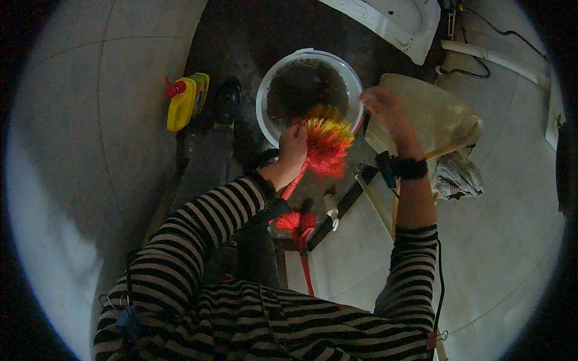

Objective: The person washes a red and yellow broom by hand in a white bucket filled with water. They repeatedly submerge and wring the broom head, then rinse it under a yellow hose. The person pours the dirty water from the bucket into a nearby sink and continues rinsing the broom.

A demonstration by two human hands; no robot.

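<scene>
My left hand (291, 151) is closed on a red-and-yellow bristle brush (327, 149), at the left side of its bristles. The bristles lean over the near rim of a round white bucket (264, 110). Dark, murky water (307, 85) with some foam at its edge stands inside the bucket. From the bristle head, the brush's red handle (293, 186) runs down under my left wrist. My right hand (386, 106) is blurred beside the bucket's right rim, in front of a cream plastic container (429, 110). Whether its fingers hold anything cannot be made out.
A yellow bottle with a red cap (187, 101) stands at left, near my shoe (228, 99). A white ceramic fixture (406, 22) lies at the top. Grey cloth (458, 176) hangs at right. Another red bristled item (293, 221) is below, near a dark frame bar (343, 210). A black cable (501, 31) crosses top right.
</scene>
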